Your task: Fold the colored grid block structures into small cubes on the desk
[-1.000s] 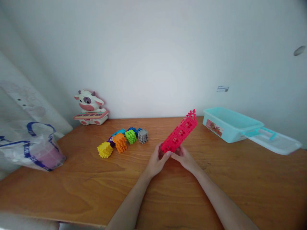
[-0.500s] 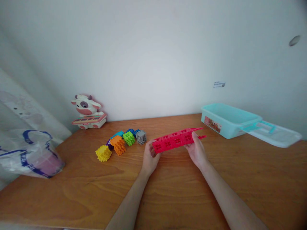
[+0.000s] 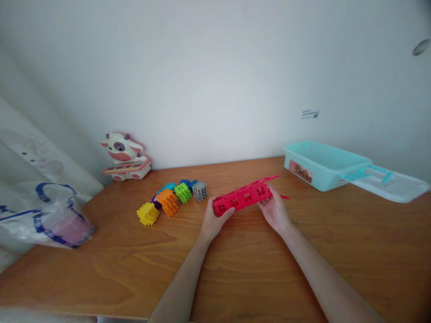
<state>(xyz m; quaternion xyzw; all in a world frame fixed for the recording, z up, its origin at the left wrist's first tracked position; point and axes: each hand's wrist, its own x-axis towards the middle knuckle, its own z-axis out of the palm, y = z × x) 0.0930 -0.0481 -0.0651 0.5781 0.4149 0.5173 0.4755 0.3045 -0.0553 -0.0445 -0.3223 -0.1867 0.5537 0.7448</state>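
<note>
A long red structure of interlocking plastic building tiles [image 3: 247,196] with square window openings is held above the table, its right end tilted up. My left hand [image 3: 214,220] is closed round its left end, the thumb across the near face. My right hand [image 3: 274,211] grips the right end, thumb on the near side and fingers underneath. Beyond my right hand, two red flaps stick out from that end. The inside of the structure is hidden from view.
Stacks of tiles, including yellow [image 3: 148,214], orange [image 3: 167,202], green [image 3: 182,193] and grey [image 3: 200,191], sit at left. A cow keyboard toy [image 3: 126,157] stands behind them. A plastic bag [image 3: 63,222] is far left. An aqua box [image 3: 323,163] with its lid [image 3: 390,184] hanging open is at right.
The red structure has turned slightly, so its upper flap slants more and the near face shows differently. My left thumb has come onto the near face. The camera view has shifted a little.
</note>
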